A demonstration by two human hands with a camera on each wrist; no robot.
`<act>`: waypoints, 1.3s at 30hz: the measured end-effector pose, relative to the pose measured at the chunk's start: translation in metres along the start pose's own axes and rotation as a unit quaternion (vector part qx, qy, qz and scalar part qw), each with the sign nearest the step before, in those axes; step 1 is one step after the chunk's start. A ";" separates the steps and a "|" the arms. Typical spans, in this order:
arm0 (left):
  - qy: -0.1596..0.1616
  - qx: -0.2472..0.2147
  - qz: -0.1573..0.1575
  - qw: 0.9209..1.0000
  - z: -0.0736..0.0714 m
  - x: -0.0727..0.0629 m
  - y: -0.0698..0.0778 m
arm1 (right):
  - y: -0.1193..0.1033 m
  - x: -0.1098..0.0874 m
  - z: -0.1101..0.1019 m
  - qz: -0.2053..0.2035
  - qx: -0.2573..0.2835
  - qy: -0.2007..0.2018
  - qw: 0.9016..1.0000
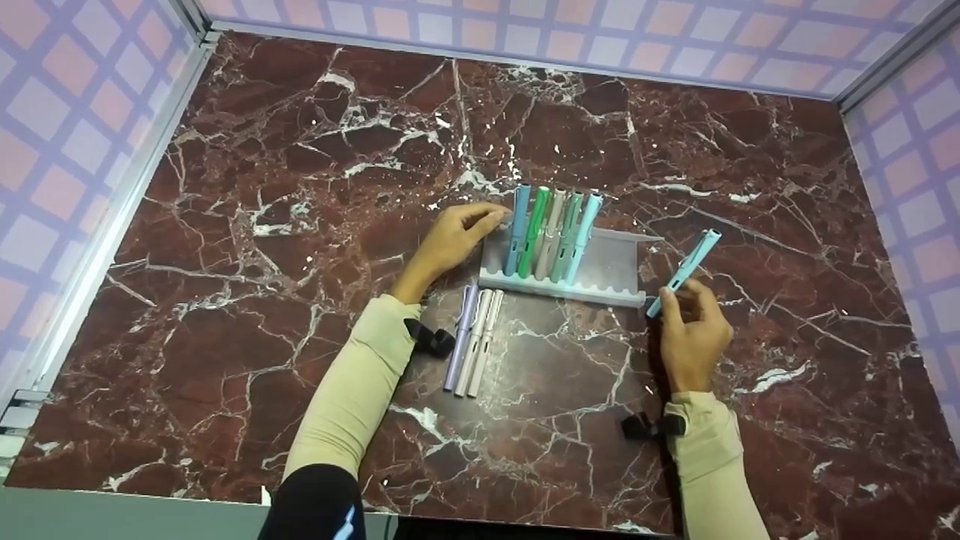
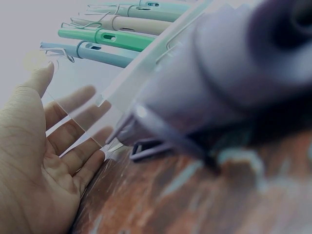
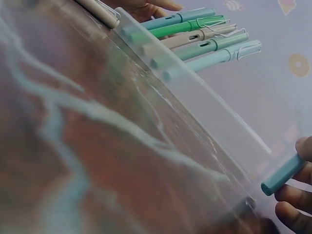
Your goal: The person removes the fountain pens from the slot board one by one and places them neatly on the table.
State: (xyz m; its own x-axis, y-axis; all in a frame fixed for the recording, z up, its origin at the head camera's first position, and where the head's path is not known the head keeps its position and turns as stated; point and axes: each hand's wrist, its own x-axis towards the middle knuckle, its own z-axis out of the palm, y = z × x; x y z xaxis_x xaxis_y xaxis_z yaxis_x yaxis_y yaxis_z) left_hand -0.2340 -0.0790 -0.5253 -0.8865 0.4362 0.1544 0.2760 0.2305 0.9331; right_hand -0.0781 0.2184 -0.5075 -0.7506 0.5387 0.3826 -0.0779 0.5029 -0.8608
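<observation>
Head view: right-hand grip (image 1: 696, 336), thumb and fingers clamped on one light blue pen (image 1: 694, 258); long axis tilted, cap end away and rightward, lower end leftward, near the corner of the transparent rack (image 1: 616, 262). Farther left: five pens (image 1: 551, 232), standing in rack notches. Farthest: left-hand grip (image 1: 450, 240), fingers loosely extended.

Free right side of rack (image 1: 592, 293), five pens (image 1: 552, 234) obstructing its left

The head camera looks from high, forward and down over the surface (image 1: 780, 172). Both wrist cameras look low and near, from opposite ends, sharing the row of pens (image 3: 175, 43).
</observation>
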 end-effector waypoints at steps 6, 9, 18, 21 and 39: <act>-0.001 -0.020 0.009 1.000 0.000 0.000 0.000 | -0.001 -0.009 -0.007 -0.012 -0.012 -0.003 1.000; -0.001 -0.019 0.008 1.000 0.001 0.000 0.000 | -0.003 -0.010 -0.009 -0.014 -0.009 -0.009 1.000; -0.003 -0.004 0.003 1.000 0.001 0.000 -0.001 | -0.004 -0.011 -0.009 -0.005 0.004 -0.027 1.000; 0.001 0.001 0.007 1.000 0.000 0.000 -0.001 | -0.004 -0.011 -0.008 -0.011 0.010 -0.029 0.999; 0.000 -0.010 0.007 1.000 0.000 0.000 0.000 | -0.017 -0.023 0.015 -0.107 0.033 -0.073 0.991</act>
State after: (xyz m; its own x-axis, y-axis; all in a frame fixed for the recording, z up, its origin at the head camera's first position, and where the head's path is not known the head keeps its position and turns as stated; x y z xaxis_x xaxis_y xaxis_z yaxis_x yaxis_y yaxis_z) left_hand -0.2338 -0.0789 -0.5258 -0.8828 0.4387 0.1682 0.2810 0.2061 0.9373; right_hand -0.0694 0.1872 -0.5072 -0.7982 0.3186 0.5113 -0.2849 0.5482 -0.7863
